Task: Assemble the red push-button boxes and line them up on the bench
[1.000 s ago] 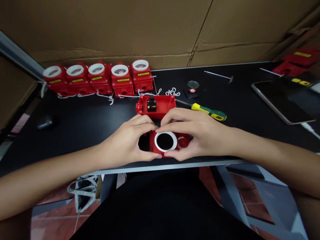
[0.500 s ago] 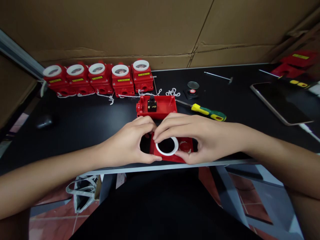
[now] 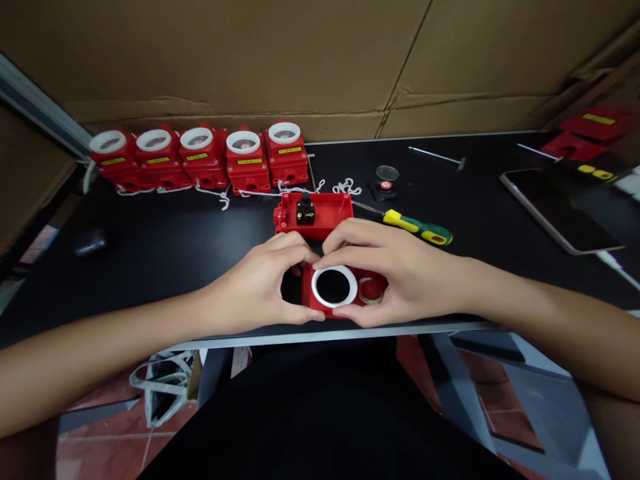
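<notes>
A red box cover [image 3: 309,301] lies at the table's front edge. On it sits a white ring [image 3: 315,288] around a dark round opening, with a round red part [image 3: 371,290] to its right. My left hand [image 3: 270,280] grips the left end of the cover between thumb and fingers. With thumb and fingertips, my right hand [image 3: 395,270] pinches the white ring at its near and far sides. Just behind stands an open red box [image 3: 330,212] with a black switch block [image 3: 305,211] inside.
Several red boxes with white rings [image 3: 243,142] stand in a row at back left, with white string along them. A yellow-green screwdriver [image 3: 417,227], a small black part with a clear disc [image 3: 387,175], a thin rod [image 3: 435,155] and a phone [image 3: 557,210] lie on the right.
My right hand's fingertips have shifted round the white ring, with the thumb further left. The ring sits flatter and faces up more squarely. My left hand stays in place on the cover.
</notes>
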Demonstrator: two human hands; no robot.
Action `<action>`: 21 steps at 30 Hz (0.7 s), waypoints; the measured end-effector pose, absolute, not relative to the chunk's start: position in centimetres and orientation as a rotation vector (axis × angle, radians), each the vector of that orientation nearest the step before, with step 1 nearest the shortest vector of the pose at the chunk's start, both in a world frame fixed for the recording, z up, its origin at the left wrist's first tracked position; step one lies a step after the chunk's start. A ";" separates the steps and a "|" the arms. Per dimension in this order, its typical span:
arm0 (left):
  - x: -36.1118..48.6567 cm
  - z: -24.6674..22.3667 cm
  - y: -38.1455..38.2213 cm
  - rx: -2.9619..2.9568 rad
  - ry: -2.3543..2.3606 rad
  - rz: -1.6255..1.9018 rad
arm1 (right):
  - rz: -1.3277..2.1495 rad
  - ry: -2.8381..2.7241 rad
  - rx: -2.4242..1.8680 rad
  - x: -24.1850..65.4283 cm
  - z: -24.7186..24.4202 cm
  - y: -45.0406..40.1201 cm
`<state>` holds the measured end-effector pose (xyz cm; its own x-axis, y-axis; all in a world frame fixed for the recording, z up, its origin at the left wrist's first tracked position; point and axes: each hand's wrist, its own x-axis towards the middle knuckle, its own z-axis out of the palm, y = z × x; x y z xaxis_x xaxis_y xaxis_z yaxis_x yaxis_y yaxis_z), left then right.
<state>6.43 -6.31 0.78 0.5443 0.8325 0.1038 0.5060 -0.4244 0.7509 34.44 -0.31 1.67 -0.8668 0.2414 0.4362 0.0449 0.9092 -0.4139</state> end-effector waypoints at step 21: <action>6.5 0.1 -6.5 2.206 1.124 0.703 | 0.306 -2.559 -0.387 34.1 1.2 -0.4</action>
